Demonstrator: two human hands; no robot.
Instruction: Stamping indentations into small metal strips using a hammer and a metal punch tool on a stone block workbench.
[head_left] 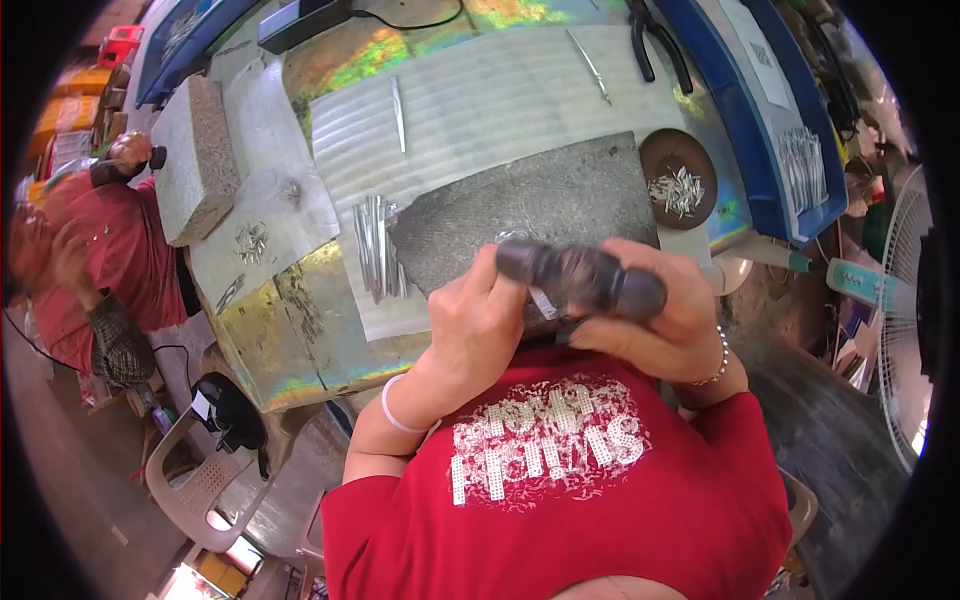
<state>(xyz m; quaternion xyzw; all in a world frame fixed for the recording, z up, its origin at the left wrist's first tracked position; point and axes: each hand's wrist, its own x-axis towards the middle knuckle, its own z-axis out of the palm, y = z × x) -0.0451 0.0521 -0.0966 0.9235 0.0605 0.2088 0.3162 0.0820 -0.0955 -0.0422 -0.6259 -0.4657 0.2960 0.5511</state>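
Both my hands grip a dark cylindrical tool (585, 278) held crosswise over the near edge of a dark grey stone slab (560, 195). My left hand (475, 315) closes on its left end. My right hand (665, 320) wraps its right end. A small silvery piece (543, 303) shows under the tool between my hands; how it is held is hidden. A bundle of thin silver strips (375, 250) lies just left of the slab.
A brown dish (680, 180) of small silver bits sits right of the slab. A grey stone block (195, 160) and loose metal rods (398, 112) lie on the iridescent table. Blue trays (770, 150) stand at right. Another person in red (110, 260) sits at left. A fan (905, 300) is at far right.
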